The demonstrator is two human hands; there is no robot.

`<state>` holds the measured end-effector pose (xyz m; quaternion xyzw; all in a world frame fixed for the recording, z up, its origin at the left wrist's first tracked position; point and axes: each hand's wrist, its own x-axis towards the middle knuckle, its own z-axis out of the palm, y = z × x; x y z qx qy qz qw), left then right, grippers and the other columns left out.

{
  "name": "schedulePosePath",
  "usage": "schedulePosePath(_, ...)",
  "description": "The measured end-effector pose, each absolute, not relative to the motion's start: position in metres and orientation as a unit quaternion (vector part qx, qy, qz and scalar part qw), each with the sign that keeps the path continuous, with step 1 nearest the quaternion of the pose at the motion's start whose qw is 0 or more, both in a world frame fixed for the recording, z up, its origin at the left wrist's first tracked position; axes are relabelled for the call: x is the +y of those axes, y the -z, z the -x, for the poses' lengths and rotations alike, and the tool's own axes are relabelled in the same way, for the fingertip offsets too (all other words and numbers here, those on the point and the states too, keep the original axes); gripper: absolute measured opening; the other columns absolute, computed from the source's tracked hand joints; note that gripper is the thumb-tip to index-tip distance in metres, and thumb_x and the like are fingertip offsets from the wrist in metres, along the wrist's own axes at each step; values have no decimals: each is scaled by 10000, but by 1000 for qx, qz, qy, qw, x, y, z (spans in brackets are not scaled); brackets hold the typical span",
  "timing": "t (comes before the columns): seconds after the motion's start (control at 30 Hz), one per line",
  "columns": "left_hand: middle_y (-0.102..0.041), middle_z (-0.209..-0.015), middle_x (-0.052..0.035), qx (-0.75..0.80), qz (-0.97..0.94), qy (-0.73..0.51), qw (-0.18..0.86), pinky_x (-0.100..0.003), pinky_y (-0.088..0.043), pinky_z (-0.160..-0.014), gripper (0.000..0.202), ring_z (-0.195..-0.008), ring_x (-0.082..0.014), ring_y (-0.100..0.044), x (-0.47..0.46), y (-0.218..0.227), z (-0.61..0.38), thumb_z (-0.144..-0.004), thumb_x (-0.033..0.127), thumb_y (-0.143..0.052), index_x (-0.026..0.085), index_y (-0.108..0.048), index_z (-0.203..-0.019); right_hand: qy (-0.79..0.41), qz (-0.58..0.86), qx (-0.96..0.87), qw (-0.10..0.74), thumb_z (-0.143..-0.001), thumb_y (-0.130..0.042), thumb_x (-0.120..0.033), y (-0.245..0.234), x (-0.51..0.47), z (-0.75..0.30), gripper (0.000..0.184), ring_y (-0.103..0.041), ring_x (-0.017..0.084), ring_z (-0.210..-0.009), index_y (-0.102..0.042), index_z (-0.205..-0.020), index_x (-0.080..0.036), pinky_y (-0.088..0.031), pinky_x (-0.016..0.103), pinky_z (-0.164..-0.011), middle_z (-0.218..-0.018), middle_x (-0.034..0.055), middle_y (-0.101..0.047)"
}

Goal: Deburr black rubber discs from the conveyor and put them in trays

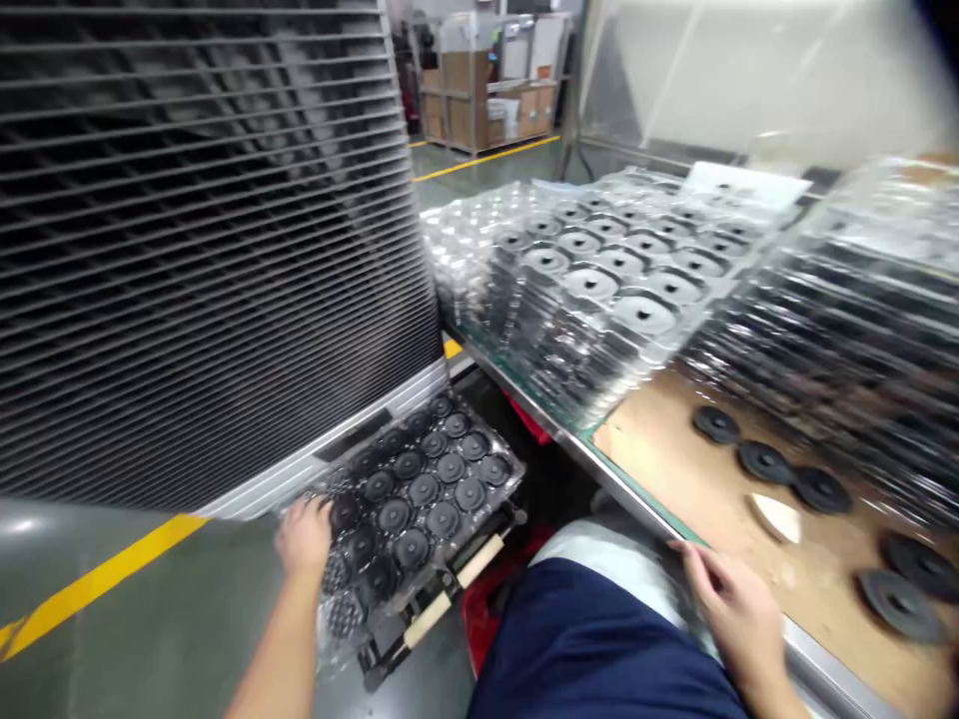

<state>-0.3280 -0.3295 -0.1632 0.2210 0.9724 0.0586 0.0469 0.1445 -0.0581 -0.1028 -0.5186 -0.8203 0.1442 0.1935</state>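
On a low stand to my left lies a clear plastic tray (516, 469) with rows of black round discs (424, 489) in its pockets. My left hand (304, 534) is at the tray's left edge, its fingers bent over the rim beside the discs. Their tips are partly blurred. My right hand (734, 609) is by the metal front edge of the workbench (629, 499), loosely curled with a gap between thumb and forefinger. Nothing shows in it. Several loose black discs (764, 461) lie on the brown board (674, 429) beyond that hand, near a pale flat piece (775, 517).
A tall stack of dark trays (210, 260) rises behind the low tray. Clear trays with discs (591, 285) are piled on the bench, with another stack (839, 350) to the right. Under the bench edge is something red (479, 619). A cage of cartons (486, 95) stands behind.
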Motion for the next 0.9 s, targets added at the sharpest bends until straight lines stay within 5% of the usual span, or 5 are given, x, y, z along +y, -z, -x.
schedulePosePath(0.2,-581,-1265,-131,941,-220,-225,123,-522,-424,-1000,221,-1184,-271,-538,-285,157,270,-881,202,-507,130,-614,-1060,-113,503,-832,203,-956,-426,-447,79,-30,-132,371,-637,148,-764,-656,-906,-159,-514,334,-747,-825,33,-679)
schedulePosePath(0.37,-722,-1079,-93,799,-363,-364,311,-427,-439,-1023,288,-1076,-256,-637,-184,135,158,-806,214,-446,187,-724,-877,-51,566,-797,203,-912,-538,-391,55,55,-110,344,-545,232,-1084,-551,-1177,-173,-431,465,-938,-1189,82,-568)
schedulePosePath(0.57,-744,-1023,-62,575,-453,-424,533,-329,-468,-967,218,-1020,-211,-651,-91,72,62,-799,331,-566,238,-756,-855,-70,598,-776,189,-891,-584,-348,55,118,-91,395,-494,276,-1182,-521,-1237,-168,-374,540,-1001,-1289,98,-516)
schedulePosePath(0.73,-672,-1159,-114,518,-317,-406,683,-160,-485,-540,459,-659,-78,-657,-42,46,58,-902,480,-419,248,-490,-1291,-199,481,-832,193,-779,-693,-321,32,71,-109,729,-491,285,-1197,-357,-1406,-159,-414,459,-1009,-1274,148,-559)
schedulePosePath(0.9,-669,-575,-106,401,-208,-226,863,-172,-366,-321,714,-349,-115,-554,-17,49,49,-857,659,-294,60,-630,-1053,-377,326,-847,186,-811,-661,-323,-15,9,-140,701,-529,208,-1171,-324,-1415,-210,-447,329,-1000,-1283,90,-569)
